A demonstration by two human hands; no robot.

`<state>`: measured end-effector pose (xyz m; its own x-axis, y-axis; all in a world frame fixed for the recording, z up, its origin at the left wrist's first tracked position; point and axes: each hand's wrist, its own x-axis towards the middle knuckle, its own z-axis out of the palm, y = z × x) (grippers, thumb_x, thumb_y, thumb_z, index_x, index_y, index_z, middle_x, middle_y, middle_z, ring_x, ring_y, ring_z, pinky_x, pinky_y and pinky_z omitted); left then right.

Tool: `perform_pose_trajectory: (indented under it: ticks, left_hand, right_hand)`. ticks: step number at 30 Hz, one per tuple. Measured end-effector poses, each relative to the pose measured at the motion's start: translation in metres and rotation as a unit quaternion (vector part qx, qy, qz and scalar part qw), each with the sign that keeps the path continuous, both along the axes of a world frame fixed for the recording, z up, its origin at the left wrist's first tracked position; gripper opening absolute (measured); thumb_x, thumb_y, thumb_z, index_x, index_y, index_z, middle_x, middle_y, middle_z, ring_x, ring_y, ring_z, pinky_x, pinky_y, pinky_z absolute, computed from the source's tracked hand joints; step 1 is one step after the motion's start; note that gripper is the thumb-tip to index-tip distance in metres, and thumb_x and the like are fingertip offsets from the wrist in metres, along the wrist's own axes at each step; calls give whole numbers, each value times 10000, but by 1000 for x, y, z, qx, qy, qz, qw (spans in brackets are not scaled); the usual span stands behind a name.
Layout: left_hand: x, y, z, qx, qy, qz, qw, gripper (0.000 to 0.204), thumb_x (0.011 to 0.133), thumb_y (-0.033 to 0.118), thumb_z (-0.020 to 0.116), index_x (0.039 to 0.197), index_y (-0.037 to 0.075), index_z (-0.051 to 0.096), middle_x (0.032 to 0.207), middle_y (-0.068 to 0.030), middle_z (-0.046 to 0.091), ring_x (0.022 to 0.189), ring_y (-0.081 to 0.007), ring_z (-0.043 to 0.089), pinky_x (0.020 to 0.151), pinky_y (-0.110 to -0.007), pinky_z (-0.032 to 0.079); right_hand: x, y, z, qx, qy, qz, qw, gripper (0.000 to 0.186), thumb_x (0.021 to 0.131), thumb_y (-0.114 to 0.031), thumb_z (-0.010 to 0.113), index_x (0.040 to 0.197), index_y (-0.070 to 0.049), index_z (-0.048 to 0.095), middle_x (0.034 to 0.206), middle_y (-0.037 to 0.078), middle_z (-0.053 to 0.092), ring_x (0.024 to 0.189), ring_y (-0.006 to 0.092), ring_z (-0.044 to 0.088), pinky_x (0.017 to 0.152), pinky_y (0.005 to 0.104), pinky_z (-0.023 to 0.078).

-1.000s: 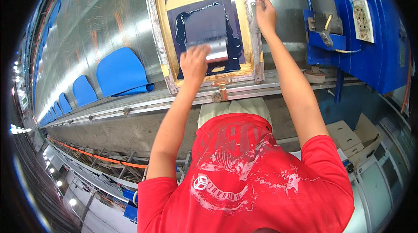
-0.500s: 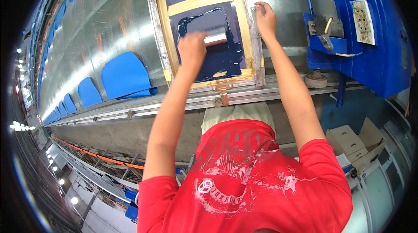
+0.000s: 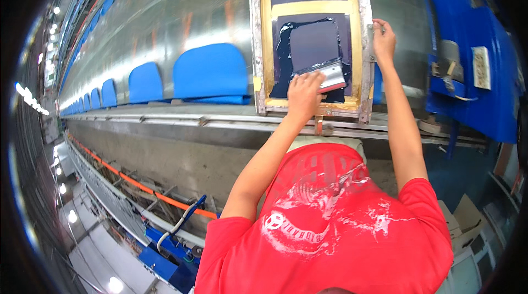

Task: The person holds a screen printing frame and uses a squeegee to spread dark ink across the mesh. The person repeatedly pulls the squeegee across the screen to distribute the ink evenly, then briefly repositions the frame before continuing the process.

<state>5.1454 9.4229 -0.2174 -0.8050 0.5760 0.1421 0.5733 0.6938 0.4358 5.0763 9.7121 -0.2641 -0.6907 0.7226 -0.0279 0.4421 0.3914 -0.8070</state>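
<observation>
Your left hand [image 3: 305, 96] is closed on the flat, silver-faced, red-edged squeegee [image 3: 333, 75], which extends right of your fingers over glossy dark ink [image 3: 282, 82]. Your right hand [image 3: 384, 44], fingers curled, is at the right rail of the worn rectangular screen frame [image 3: 257, 46]; whether it pinches the rail cannot be determined. Rounded blue sheets [image 3: 210, 71] lie left of both hands.

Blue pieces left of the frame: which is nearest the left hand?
The rightmost of those blue pieces, just beside the frame; it looks largest, while the others sit farther left, away from the left hand.
</observation>
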Motion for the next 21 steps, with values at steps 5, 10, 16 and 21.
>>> perform_pose_trajectory:
  ticks: [5,10,16,21]
  left_hand:
    - [20,-9,-9,-38,-40,-35,998,612,686,16,721,1280,144,646,1341,-63,651,1209,-296,622,1033,-442,488]
    - [2,-20,0,-11,-106,17,994,542,693,-5,722,1211,155,708,1279,-84,687,1171,-295,660,998,-395,525]
    - [0,-36,10,69,-140,125,980,535,737,-36,719,1240,149,709,1186,-118,719,1035,-289,716,874,-345,564]
    - [16,-32,14,57,-54,86,993,496,740,-57,718,1208,106,712,1133,-107,739,1072,-317,700,899,-368,558]
  right_hand:
    - [5,7,-7,-74,23,9,997,196,991,-273,622,1070,-134,735,805,121,695,761,235,644,721,371,495]
    - [16,11,-34,-87,82,-3,993,179,983,-246,630,1063,-123,732,904,140,725,830,250,668,790,353,510]
    - [28,10,-27,-85,79,1,993,178,986,-245,625,1062,-118,725,724,109,655,656,195,591,654,364,482]
    - [28,9,-16,-89,71,-12,993,181,984,-251,624,1059,-119,722,657,94,614,606,187,556,623,366,466]
